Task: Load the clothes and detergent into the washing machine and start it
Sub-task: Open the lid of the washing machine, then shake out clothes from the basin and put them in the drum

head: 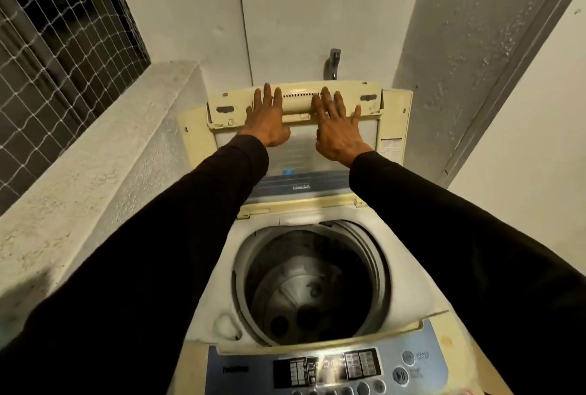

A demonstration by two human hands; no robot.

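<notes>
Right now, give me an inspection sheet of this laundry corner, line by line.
Surface: washing machine top, yellowed and whitish; control panel at the near edge.
Job's things: lid folded up and open; drum exposed, no clothes visible inside; no detergent seen.
Clutter: nothing seen.
Grips: left hand and right hand both flat, fingers straight, pressing the raised lid's top edge.
Cables: nothing seen.
Surroundings: tap on the wall behind the machine; concrete ledge to the left under a wire mesh window; plain walls to the right.
</notes>
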